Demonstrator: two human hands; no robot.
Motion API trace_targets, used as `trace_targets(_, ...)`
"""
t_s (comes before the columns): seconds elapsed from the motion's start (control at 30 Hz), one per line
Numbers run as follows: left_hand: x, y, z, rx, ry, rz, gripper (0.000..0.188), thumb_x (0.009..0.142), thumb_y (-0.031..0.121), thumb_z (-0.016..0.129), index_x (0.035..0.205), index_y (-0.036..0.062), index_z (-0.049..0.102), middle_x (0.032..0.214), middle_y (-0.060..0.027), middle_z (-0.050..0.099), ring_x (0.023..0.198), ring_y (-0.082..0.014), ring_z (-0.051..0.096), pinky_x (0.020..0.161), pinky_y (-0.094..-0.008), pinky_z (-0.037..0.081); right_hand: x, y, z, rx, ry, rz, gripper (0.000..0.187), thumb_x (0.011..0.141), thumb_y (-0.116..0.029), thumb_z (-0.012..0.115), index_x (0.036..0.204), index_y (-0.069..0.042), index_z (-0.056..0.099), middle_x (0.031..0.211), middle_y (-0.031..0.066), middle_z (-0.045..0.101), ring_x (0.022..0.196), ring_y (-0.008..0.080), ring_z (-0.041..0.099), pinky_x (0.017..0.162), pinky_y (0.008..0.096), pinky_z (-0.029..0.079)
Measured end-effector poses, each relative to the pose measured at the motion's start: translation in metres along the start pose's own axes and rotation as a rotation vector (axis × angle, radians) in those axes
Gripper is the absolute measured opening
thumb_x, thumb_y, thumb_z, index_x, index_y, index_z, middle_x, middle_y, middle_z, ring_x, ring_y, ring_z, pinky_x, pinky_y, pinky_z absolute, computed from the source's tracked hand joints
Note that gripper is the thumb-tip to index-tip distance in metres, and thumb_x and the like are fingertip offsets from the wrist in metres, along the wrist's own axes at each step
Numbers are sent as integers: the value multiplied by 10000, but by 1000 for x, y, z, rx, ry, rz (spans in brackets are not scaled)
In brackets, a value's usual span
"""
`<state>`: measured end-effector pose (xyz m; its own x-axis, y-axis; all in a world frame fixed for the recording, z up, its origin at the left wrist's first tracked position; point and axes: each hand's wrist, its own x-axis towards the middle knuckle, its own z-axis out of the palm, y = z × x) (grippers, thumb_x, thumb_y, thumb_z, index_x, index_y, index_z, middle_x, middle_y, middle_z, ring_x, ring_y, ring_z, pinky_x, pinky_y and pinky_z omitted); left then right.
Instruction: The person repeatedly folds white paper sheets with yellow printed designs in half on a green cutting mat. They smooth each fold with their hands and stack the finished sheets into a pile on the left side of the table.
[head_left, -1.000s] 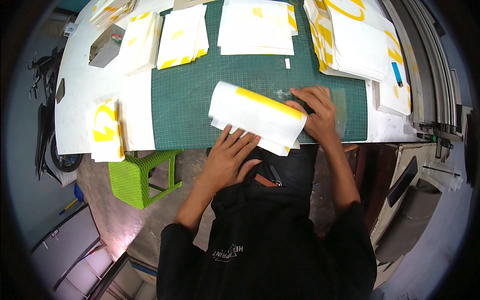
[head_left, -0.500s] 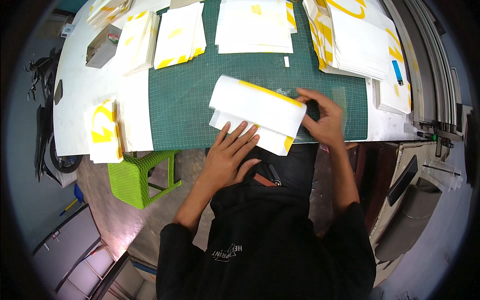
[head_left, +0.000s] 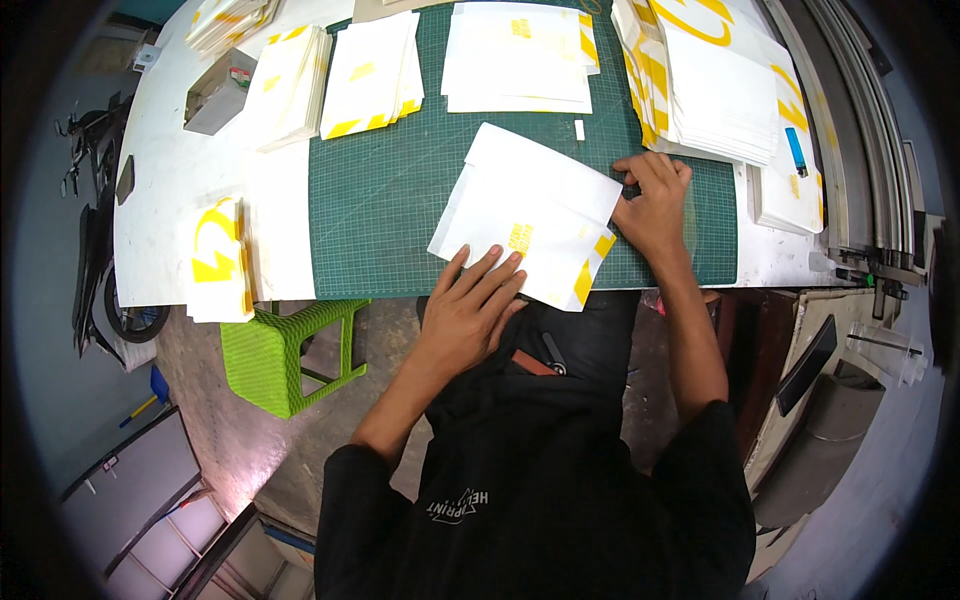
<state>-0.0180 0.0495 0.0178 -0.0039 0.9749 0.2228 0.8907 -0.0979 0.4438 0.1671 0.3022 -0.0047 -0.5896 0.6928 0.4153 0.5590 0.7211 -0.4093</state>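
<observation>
Paper [head_left: 548, 205] lies on the green mat [head_left: 380, 215], set aslant between the two hands, with its near corner reaching slightly past the mat's edge toward the wearer's lap. From where I stand, this position appears to suit both hands: each reaches a different side without crossing the other.

Left hand [head_left: 463, 312]: flat, fingers extended and slightly parted, fingertips resting on the near-left part of the paper. It grasps nothing; the light downward contact probably serves to stop the paper from sliding. Right hand [head_left: 655, 208]: partly curled, at the paper's far-right corner. Whether thumb and finger pinch that corner cannot be told from here.

Appearance of the paper: white, flat, more than one layer, the layers offset along the left side. A faint line crosses it near the far edge, possibly a fold. A small yellow print block sits just ahead of the left fingertips; yellow bands mark the corner nearest the lap on the right.

Beyond the hands stand a left stack [head_left: 372, 78], a middle stack [head_left: 515, 65] and a right stack [head_left: 718, 95], presumably placed there to leave working room.
</observation>
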Motion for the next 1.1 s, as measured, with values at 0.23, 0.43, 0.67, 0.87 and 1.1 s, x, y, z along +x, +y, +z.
trace_targets(0.23, 9, -7, 21, 57, 113, 8, 314, 808, 13, 734, 1114, 80, 710, 1366, -100, 691, 1313, -310, 620, 1155, -571, 402, -1, 3, 5, -120, 48, -28, 306, 700, -187, 881, 936, -97, 709, 936, 69, 676, 961, 268, 623, 893, 453, 362)
trace_targets(0.43, 34, -8, -2, 13, -14, -20, 616, 871, 51, 724, 1464, 47, 556, 1603, -242, 452, 1522, -427, 391, 1260, -607, 236, -3, 3, 3, -139, 5, -2, 341, 704, -186, 882, 974, -87, 701, 960, 86, 670, 967, 281, 615, 900, 452, 358)
trace_targets(0.67, 40, -11, 0, 119, -178, -62, 800, 1031, 522, 545, 1642, 43, 352, 1709, -300, 232, 1606, -465, 174, 1275, -646, 103, -6, -20, -45, -19, -34, 8, 426, 770, -129, 818, 1174, -56, 705, 1027, 117, 671, 1036, 311, 622, 983, 492, 380)
trace_targets(0.87, 39, -8, 4, 139, -182, -109, 819, 1023, 544, 546, 1643, 43, 353, 1709, -319, 212, 1606, -491, 145, 1230, -730, 86, -83, -90, -55, 115, -13, -249, 341, 873, -100, 707, 1199, 2, 715, 1220, 150, 711, 1162, 315, 661, 1094, 529, 430)
trace_targets(1.1, 40, -4, 7, 226, -197, -96, 874, 1018, 545, 546, 1644, -15, 300, 1693, -379, 168, 1590, -556, 103, 1209, -761, 54, -129, -105, -23, 14, -354, -210, 548, 992, -330, 693, 1426, -1, 623, 1526, 163, 576, 1502, 316, 456, 1250, 626, 247)
